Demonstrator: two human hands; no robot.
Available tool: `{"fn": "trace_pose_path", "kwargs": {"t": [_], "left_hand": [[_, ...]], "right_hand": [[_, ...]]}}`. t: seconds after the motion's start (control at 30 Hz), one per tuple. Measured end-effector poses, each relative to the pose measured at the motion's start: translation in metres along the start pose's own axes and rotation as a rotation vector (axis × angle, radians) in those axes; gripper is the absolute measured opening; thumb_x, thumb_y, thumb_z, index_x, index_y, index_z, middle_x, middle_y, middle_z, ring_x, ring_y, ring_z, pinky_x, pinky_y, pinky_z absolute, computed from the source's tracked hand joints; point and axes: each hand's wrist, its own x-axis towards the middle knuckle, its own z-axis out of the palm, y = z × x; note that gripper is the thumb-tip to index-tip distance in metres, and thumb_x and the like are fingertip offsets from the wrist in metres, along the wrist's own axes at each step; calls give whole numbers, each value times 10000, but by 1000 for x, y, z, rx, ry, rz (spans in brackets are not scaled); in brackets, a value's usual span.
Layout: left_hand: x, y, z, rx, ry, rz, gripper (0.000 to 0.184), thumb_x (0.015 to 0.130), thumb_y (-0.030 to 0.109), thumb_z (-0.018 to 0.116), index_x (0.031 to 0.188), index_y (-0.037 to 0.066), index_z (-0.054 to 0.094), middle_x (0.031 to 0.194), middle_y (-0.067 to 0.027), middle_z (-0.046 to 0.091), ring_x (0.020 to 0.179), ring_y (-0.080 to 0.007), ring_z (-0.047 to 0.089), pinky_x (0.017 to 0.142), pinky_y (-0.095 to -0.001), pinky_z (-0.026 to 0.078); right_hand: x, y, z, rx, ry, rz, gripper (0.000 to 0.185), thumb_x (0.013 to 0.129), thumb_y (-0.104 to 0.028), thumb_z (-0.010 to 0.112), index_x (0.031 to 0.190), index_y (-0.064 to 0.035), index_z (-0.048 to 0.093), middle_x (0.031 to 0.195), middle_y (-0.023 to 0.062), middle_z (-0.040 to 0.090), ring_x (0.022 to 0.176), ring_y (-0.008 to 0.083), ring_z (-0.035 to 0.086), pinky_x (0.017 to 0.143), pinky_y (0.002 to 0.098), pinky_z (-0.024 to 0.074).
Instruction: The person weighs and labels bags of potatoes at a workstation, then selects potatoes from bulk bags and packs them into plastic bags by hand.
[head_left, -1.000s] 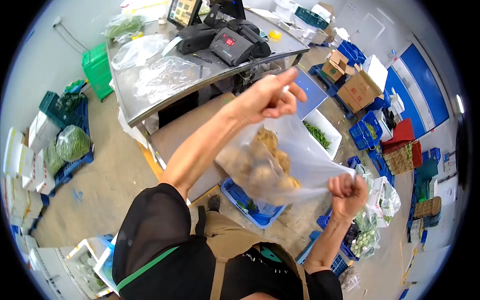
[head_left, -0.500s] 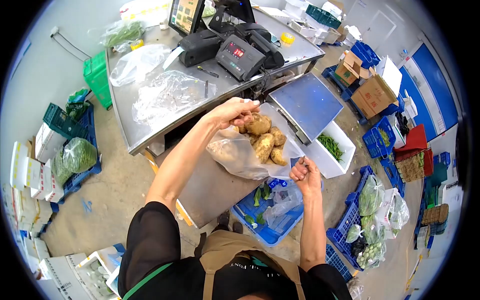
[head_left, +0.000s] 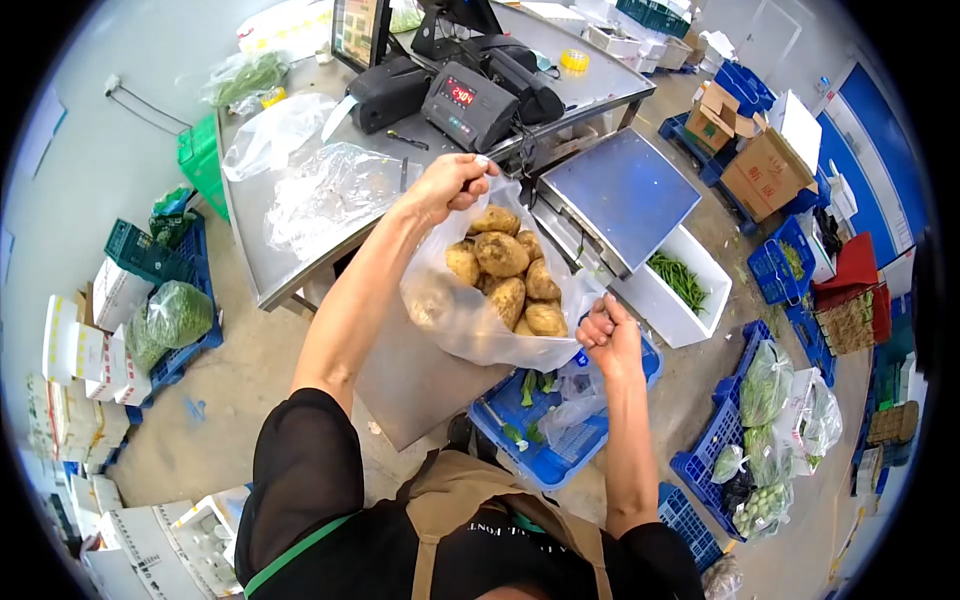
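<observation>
A clear plastic bag (head_left: 480, 343) of several brown potatoes (head_left: 502, 255) stands with its mouth spread wide, above the low metal surface (head_left: 400, 385). My left hand (head_left: 453, 186) is closed on the bag's upper left edge. On the other side, my right hand (head_left: 607, 328) pinches the rim at the lower right. The potatoes show through the wide opening between my hands. Just right of the bag is a scale platform (head_left: 625, 200) with a bare blue-grey top. Behind, the scale display (head_left: 468, 104) shows red digits.
A blue basket (head_left: 545, 470) with leaves and plastic lies below the bag. The white box (head_left: 715, 310) of green peppers sits right of the scale. Crates of bagged vegetables (head_left: 765, 450) stand at right. The metal table (head_left: 245, 230) holds crumpled plastic.
The bag was stretched between my raised hands; it has come down and left, its mouth now opened toward me. The potatoes show more fully. The red digits on the display have changed.
</observation>
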Motion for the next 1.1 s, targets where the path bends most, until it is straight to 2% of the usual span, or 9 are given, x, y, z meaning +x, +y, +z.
{"fn": "trace_pose_path", "kwargs": {"t": [0.07,0.13,0.2,0.27,0.33,0.47,0.73,0.97,1.1], "left_hand": [[-9,11,5,16,4,7,215,954,161,449,937,-18,566,581,26,442,429,-34,310,369,-174,206],[-28,8,17,142,-25,46,222,950,168,463,911,-11,589,565,28,440,426,-40,308,375,-179,202],[-48,1,22,56,-141,-36,226,950,175,468,913,3,611,561,32,444,442,-36,337,391,-178,212],[-50,-7,10,39,-185,37,222,954,179,466,924,8,605,576,32,453,447,-29,347,391,-170,211],[-46,-5,1,17,-81,41,219,961,171,456,978,-9,581,591,27,458,445,-23,309,383,-164,205],[-47,-4,12,9,-4,-29,227,959,162,450,982,-29,571,621,21,474,450,-16,304,377,-161,207],[-45,-27,14,-15,-40,-42,244,966,195,454,1003,-24,555,637,26,467,471,-16,307,391,-155,207],[-40,-38,20,-32,-134,9,291,960,250,473,1022,-19,563,680,0,532,560,-76,470,516,-204,373],[-40,-40,20,-59,-169,25,300,944,195,432,1087,-39,553,766,-42,580,670,-116,542,643,-256,445]], "right_hand": [[-22,-1,30,-73,-182,-43,247,915,-219,539,726,-70,486,507,-41,304,413,99,278,435,287,267],[-51,24,60,-234,-42,33,217,900,-188,571,738,-66,496,515,-32,341,407,105,308,411,300,266],[-70,40,48,-148,-218,125,279,922,-197,535,685,-90,432,492,-23,286,407,124,292,430,304,261],[-71,40,29,-268,-400,-12,316,925,-211,531,653,-90,425,476,-23,286,405,122,288,429,308,259],[-48,33,16,-270,-298,-65,346,932,-227,521,629,-86,431,465,-23,270,403,120,285,431,306,261],[-27,18,23,-145,-318,-43,345,959,-318,469,866,5,549,465,-16,280,412,129,302,472,288,287],[-28,31,17,-264,-402,32,395,944,-339,506,937,52,564,478,1,339,447,141,373,486,282,332],[-24,35,5,-307,-331,-39,432,917,-328,559,1023,90,541,573,57,499,578,207,519,585,318,435],[-23,34,-1,-331,-343,-84,451,910,-337,568,1036,94,527,620,93,567,664,238,576,683,357,473]]}}
